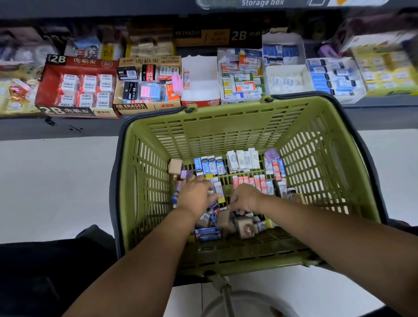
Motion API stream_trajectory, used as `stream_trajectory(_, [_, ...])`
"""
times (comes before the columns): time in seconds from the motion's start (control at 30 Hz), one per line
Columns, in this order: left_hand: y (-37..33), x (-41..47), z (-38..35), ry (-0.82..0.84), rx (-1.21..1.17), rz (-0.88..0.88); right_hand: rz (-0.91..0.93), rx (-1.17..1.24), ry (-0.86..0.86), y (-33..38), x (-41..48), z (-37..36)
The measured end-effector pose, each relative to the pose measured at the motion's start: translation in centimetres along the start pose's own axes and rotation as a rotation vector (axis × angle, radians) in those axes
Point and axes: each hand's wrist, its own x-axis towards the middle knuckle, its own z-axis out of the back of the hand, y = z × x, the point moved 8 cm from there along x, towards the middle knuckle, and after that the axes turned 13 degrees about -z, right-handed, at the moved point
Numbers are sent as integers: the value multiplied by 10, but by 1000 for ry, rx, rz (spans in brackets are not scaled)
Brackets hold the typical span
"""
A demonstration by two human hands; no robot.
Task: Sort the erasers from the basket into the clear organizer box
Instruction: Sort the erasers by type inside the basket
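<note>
shelf (67, 129): dark, low | on it, in a row: red 2B box (77, 86), 4B box (147, 86), white boxes (200, 79), yellow box (384, 67) | floor (56, 181): pale | basket (226, 106): overlaps the shelf edge, its support hidden

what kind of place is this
Most likely a stationery shop aisle: a shelf lined with open eraser cartons like the red 2B carton, a "Storage box" sign above, and a green shopping basket holding loose erasers.

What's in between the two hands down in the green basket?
A white eraser with a yellow end sits between the left hand and the right hand, in the head view.
</note>
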Motion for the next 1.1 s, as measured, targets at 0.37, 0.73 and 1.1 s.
stream_trajectory(0.37, [-31, 9, -10, 82, 33, -75, -218, 482, -220, -90, -2, 77])
stream_trajectory(0.73, [-40, 21, -40, 258, 191, -200, -153, 484, -242, -66, 22, 42])
stream_trajectory(1.1, [-35, 22, -25, 46, 89, -167, 93, 109, -375, -24, 28, 36])
